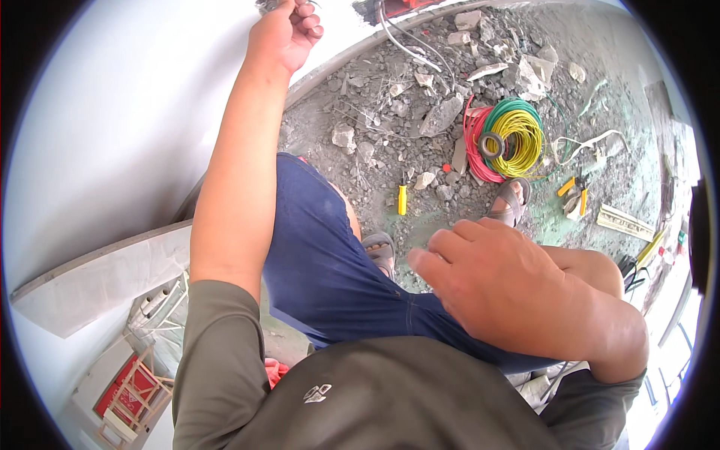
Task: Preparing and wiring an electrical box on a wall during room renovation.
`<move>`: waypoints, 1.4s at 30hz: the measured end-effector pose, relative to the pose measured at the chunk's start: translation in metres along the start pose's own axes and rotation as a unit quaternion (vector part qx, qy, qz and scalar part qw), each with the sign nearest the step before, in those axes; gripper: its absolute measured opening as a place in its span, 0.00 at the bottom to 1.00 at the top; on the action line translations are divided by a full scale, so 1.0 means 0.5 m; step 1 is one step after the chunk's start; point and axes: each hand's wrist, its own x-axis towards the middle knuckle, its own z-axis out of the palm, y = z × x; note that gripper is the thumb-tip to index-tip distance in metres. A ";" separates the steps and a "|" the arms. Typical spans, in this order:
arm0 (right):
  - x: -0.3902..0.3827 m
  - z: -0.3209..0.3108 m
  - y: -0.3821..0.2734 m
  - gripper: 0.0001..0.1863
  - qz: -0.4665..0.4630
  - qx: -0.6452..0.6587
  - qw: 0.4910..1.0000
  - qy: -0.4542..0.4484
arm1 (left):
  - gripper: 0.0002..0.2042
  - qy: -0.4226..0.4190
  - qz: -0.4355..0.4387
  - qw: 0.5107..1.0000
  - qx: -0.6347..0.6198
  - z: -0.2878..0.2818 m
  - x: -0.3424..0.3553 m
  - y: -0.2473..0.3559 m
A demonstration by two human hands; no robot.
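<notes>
The screwdriver (403, 201) lies left of the wire coils (534, 136), pliers (583, 201) right.

Scene bright. Smooth white wall (142, 105) washes out near the top, shading grey below. Glare bleaches the lower right edge. Bare right hand (501, 281) slightly blurred. Fisheye distortion bends edges; black, blue-fringed rim.
</notes>
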 end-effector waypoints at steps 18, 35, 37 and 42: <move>0.013 -0.015 0.037 0.16 0.038 -0.001 0.998 -0.049 | 0.13 0.044 0.035 0.989 0.138 -0.014 0.019 -0.012; 0.028 -0.002 0.026 0.15 0.061 -0.005 0.996 -0.060 | 0.16 0.008 0.023 0.996 0.082 -0.016 0.007 -0.001; 0.026 -0.005 0.027 0.16 0.059 -0.011 0.996 -0.063 | 0.15 0.008 0.016 0.996 0.084 -0.017 0.008 0.002; 0.032 -0.012 0.029 0.18 0.051 -0.028 0.995 -0.084 | 0.14 -0.137 -0.045 0.989 -0.016 -0.038 -0.004 0.015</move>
